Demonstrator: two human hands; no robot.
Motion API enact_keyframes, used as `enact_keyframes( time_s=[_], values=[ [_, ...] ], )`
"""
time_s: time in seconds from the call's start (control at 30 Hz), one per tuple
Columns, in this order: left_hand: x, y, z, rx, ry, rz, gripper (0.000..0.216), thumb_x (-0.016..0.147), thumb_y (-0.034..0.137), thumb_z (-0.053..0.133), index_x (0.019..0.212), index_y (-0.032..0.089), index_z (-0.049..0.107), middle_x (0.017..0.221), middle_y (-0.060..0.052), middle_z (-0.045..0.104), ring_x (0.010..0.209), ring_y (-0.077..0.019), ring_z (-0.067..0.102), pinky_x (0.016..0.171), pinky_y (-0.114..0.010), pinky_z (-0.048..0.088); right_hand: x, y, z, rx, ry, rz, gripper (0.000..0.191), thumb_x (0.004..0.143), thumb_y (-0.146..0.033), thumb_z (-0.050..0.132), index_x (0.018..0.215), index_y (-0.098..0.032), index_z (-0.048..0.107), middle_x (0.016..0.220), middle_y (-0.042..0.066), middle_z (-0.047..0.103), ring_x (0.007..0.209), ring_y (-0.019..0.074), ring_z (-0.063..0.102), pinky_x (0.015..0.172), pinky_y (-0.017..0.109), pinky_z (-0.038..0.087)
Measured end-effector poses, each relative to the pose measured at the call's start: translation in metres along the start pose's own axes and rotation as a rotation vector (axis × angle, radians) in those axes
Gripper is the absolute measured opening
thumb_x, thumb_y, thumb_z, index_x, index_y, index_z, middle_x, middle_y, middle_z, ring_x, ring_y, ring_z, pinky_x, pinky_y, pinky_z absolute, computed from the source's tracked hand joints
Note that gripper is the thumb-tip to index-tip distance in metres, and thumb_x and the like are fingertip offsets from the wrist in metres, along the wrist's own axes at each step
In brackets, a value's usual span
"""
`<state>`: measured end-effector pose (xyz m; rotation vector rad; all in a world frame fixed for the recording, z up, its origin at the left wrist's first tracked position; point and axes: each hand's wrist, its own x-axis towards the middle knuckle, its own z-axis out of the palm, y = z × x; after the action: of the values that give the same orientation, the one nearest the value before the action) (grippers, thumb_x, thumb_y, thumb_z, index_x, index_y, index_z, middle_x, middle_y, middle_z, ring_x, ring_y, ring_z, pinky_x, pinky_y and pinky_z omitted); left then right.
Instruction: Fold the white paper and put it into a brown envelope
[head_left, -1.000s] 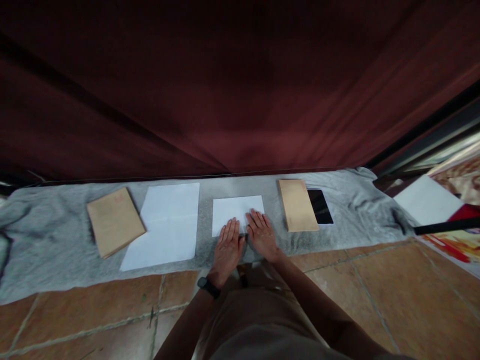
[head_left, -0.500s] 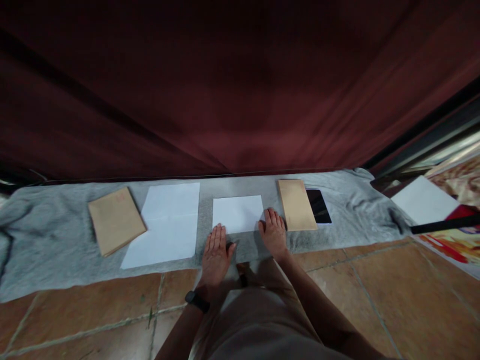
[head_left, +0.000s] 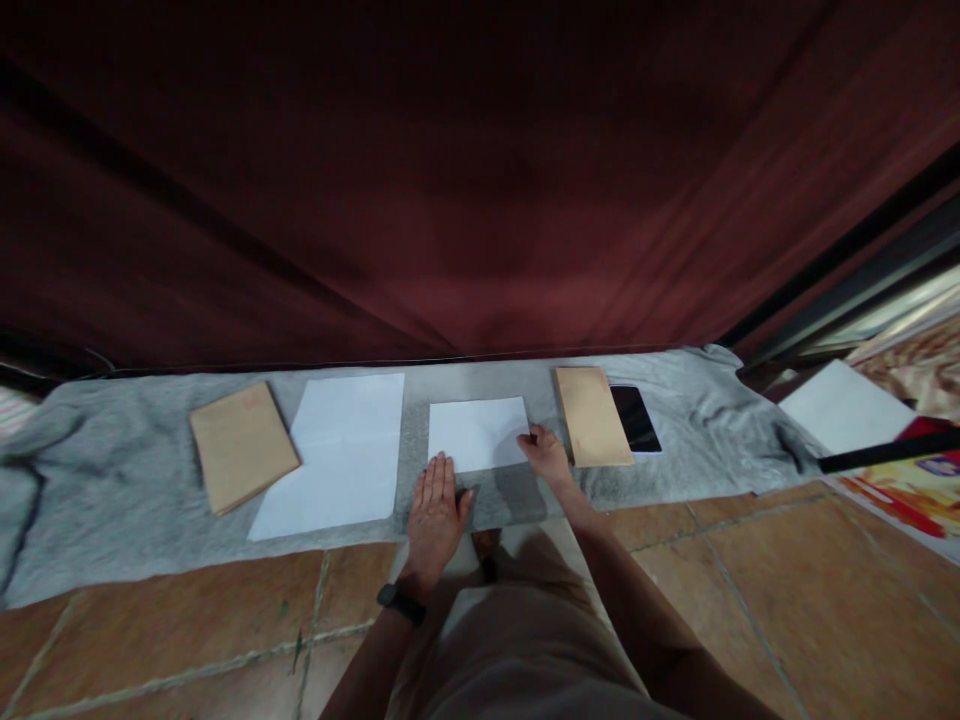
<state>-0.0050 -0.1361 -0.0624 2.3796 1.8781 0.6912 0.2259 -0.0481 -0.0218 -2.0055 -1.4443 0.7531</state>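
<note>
A small white sheet of paper (head_left: 477, 428) lies flat on a soft gray cloth (head_left: 697, 430), right in front of the person. The left hand (head_left: 435, 520) is flat and open, with its fingers side by side and its thumb out; the fingertips touch the paper's near left corner. The right hand (head_left: 547, 455) is at the paper's right edge with its fingers bent, but I cannot tell if they pinch it. A big white sheet (head_left: 349, 440) is on the left, and a brown paper packet (head_left: 244, 447) sits on its side edge. On the right, a brown envelope (head_left: 594, 415) lies just beside the right hand, next to a black-screened phone or tablet (head_left: 637, 418). The small paper might slip or turn if the right hand pulls while the left one presses too lightly. The soft cloth could let it wrinkle. The right hand could also bump the envelope, because it is so near.
</note>
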Motion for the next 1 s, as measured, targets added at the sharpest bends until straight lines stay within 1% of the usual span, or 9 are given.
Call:
enact_keyframes(
  time_s=[0.13, 0.33, 0.43, 0.5, 0.57, 0.67, 0.77, 0.87, 1.0],
  values=[
    [-0.001, 0.000, -0.001, 0.003, 0.025, 0.004, 0.068, 0.105, 0.046, 0.041, 0.160, 0.008, 0.030, 0.161, -0.023, 0.040, 0.152, -0.0351, 0.037, 0.121, -0.057, 0.036, 0.000, -0.008, -0.003, 0.127, -0.028, -0.065, 0.022, 0.082, -0.031, 0.062, 0.064, -0.022, 0.054, 0.058, -0.005, 0.052, 0.061, 0.0144, 0.054, 0.059, 0.024, 0.040],
    [-0.001, 0.000, -0.005, -0.046, 0.086, -0.027, 0.072, 0.105, 0.045, 0.043, 0.164, 0.012, 0.018, 0.165, -0.022, 0.036, 0.152, -0.0337, 0.036, 0.120, -0.055, 0.039, 0.008, -0.042, -0.029, 0.469, 0.066, -0.188, 0.033, 0.087, -0.054, 0.055, 0.081, -0.021, 0.061, 0.064, -0.004, 0.056, 0.060, 0.0148, 0.050, 0.056, 0.025, 0.041],
    [-0.002, -0.002, -0.005, -0.078, 0.091, -0.030, 0.071, 0.105, 0.044, 0.043, 0.165, 0.015, 0.018, 0.165, -0.021, 0.036, 0.152, -0.0339, 0.037, 0.119, -0.055, 0.040, 0.007, -0.066, -0.054, 0.544, 0.178, -0.344, 0.038, 0.093, -0.055, 0.053, 0.094, -0.019, 0.065, 0.078, 0.002, 0.068, 0.071, 0.0179, 0.060, 0.064, 0.027, 0.048],
    [-0.002, -0.002, -0.005, -0.107, 0.084, -0.032, 0.070, 0.105, 0.044, 0.045, 0.165, 0.017, 0.019, 0.165, -0.020, 0.036, 0.152, -0.0340, 0.037, 0.119, -0.056, 0.040, 0.003, -0.077, -0.067, 0.448, 0.236, -0.447, 0.039, 0.098, -0.054, 0.051, 0.102, -0.018, 0.068, 0.089, 0.005, 0.073, 0.082, 0.0208, 0.065, 0.074, 0.030, 0.052],
    [-0.002, -0.003, -0.005, -0.148, 0.081, -0.038, 0.069, 0.105, 0.042, 0.046, 0.164, 0.019, 0.020, 0.165, -0.019, 0.036, 0.152, -0.0335, 0.037, 0.120, -0.057, 0.039, -0.004, -0.081, -0.070, 0.312, 0.211, -0.559, 0.036, 0.102, -0.047, 0.047, 0.112, -0.019, 0.069, 0.105, 0.008, 0.075, 0.097, 0.0224, 0.069, 0.087, 0.033, 0.054],
    [-0.003, -0.004, -0.007, -0.234, 0.098, -0.081, 0.064, 0.106, 0.037, 0.041, 0.165, 0.023, 0.021, 0.167, -0.016, 0.033, 0.153, -0.0301, 0.034, 0.123, -0.055, 0.036, -0.017, -0.069, -0.055, 0.092, 0.067, -0.733, 0.031, 0.105, -0.030, 0.044, 0.119, -0.021, 0.071, 0.120, 0.007, 0.074, 0.115, 0.0207, 0.067, 0.105, 0.037, 0.051],
    [-0.006, -0.008, -0.009, -0.339, 0.110, -0.164, 0.058, 0.107, 0.032, 0.035, 0.164, 0.027, 0.024, 0.167, -0.011, 0.034, 0.153, -0.0250, 0.036, 0.125, -0.050, 0.036, -0.033, -0.041, -0.029, -0.119, -0.033, -0.886, 0.029, 0.101, -0.016, 0.048, 0.115, -0.023, 0.072, 0.120, 0.006, 0.075, 0.116, 0.0200, 0.067, 0.113, 0.041, 0.049],
    [-0.008, -0.015, -0.012, -0.442, 0.144, -0.245, 0.054, 0.107, 0.031, 0.034, 0.161, 0.029, 0.033, 0.164, -0.008, 0.041, 0.150, -0.0229, 0.041, 0.124, -0.047, 0.038, -0.051, -0.011, -0.008, -0.247, -0.113, -0.929, 0.029, 0.096, -0.009, 0.056, 0.116, -0.024, 0.072, 0.122, 0.006, 0.074, 0.118, 0.0204, 0.067, 0.116, 0.042, 0.047],
    [-0.001, -0.024, -0.018, -0.544, 0.215, -0.315, 0.047, 0.106, 0.033, 0.036, 0.150, 0.027, 0.050, 0.154, -0.009, 0.054, 0.143, -0.0240, 0.050, 0.121, -0.049, 0.041, -0.071, 0.017, -0.001, -0.227, -0.175, -0.921, 0.037, 0.094, -0.006, 0.057, 0.122, -0.025, 0.070, 0.127, 0.007, 0.073, 0.124, 0.0221, 0.065, 0.115, 0.043, 0.049]
  ],
)
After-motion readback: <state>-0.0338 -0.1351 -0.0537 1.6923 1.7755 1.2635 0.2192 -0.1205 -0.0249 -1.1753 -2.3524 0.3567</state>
